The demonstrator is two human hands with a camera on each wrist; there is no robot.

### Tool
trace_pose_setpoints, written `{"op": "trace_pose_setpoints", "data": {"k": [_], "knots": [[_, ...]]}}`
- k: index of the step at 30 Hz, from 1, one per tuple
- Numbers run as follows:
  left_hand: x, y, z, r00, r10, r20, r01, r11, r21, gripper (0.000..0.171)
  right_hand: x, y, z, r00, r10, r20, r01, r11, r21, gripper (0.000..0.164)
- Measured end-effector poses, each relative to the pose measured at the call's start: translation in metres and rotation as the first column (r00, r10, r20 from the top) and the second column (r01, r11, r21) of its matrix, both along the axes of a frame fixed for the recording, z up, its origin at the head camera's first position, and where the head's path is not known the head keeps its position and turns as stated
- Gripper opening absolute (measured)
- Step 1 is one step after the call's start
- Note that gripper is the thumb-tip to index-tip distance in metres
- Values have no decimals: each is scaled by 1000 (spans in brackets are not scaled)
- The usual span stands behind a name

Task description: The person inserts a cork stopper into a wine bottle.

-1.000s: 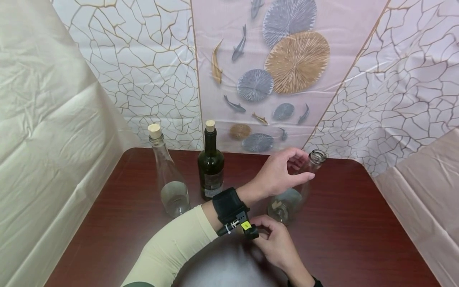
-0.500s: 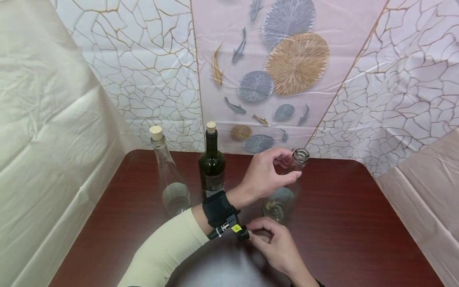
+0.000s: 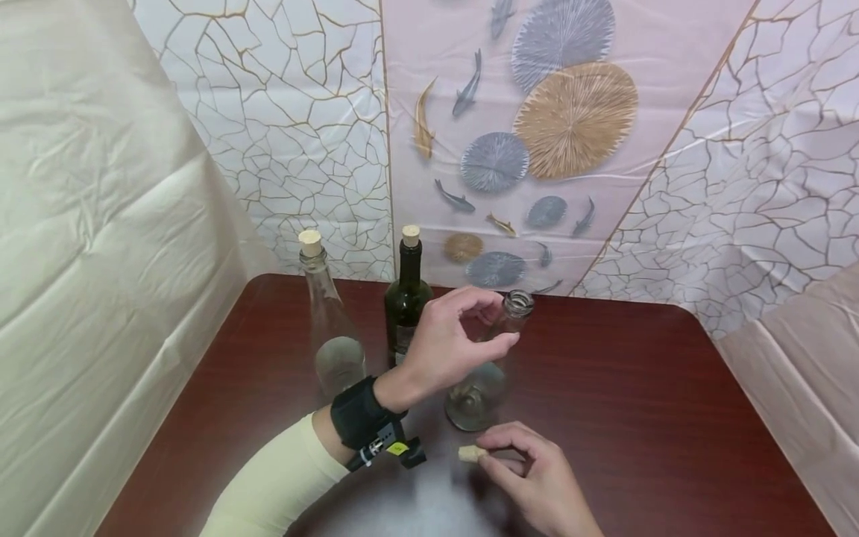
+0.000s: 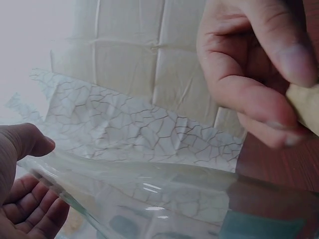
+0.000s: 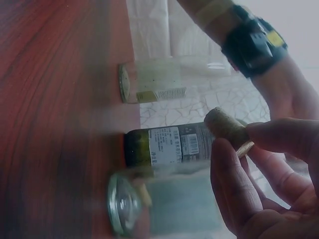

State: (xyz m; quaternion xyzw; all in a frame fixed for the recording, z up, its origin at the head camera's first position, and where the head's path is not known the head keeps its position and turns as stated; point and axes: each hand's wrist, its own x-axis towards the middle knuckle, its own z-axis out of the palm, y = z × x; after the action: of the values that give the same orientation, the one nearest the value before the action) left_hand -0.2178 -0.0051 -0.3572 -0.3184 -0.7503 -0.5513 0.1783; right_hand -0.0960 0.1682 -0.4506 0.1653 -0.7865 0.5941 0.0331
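Observation:
My left hand (image 3: 446, 347) grips an uncorked clear glass bottle (image 3: 485, 380) near its neck, the thumb on one side and the curled fingers on the other. The bottle's open mouth (image 3: 518, 302) rises above the hand; whether its base touches the table I cannot tell. Close by, nearer to me, my right hand (image 3: 530, 470) pinches a cork (image 3: 471, 453) between thumb and fingers. In the right wrist view the cork (image 5: 227, 130) is pale brown and held apart from the bottle (image 5: 184, 204). The left wrist view shows only the edge of the cork (image 4: 306, 105).
Behind my left arm stand a clear bottle (image 3: 338, 358) and a dark green bottle (image 3: 408, 298), each with a cork in its mouth. They rest on a dark red-brown table (image 3: 637, 403). Patterned cloth (image 3: 322, 112) hangs behind the table's far edge.
My left hand has moved left with the clear bottle, towards the dark green one. The cork in my right hand, earlier hidden behind the left wrist's camera, now shows. The head view has shifted slightly.

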Motion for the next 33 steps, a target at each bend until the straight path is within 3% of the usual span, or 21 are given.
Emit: {"op": "trace_pose_setpoints", "data": {"k": [8, 13, 21, 25, 33], "knots": [[15, -24, 0, 999, 19, -25, -19, 1000, 16, 32, 4, 10, -2, 1000, 4, -6, -4, 1000, -2, 17], [23, -31, 0, 999, 26, -34, -26, 1000, 4, 29, 3, 12, -3, 998, 12, -60, -10, 1000, 22, 18], [31, -37, -3, 1000, 12, 17, -13, 1000, 26, 34, 0, 14, 3, 995, -33, -94, 41, 995, 87, 21], [33, -38, -5, 999, -15, 42, 13, 999, 32, 36, -3, 19, 14, 993, -71, -93, 83, 988, 132, 22], [34, -37, -9, 998, -17, 67, 15, 1000, 20, 36, -19, 23, 56, 957, -49, -284, 111, 972, 206, 25]]}}
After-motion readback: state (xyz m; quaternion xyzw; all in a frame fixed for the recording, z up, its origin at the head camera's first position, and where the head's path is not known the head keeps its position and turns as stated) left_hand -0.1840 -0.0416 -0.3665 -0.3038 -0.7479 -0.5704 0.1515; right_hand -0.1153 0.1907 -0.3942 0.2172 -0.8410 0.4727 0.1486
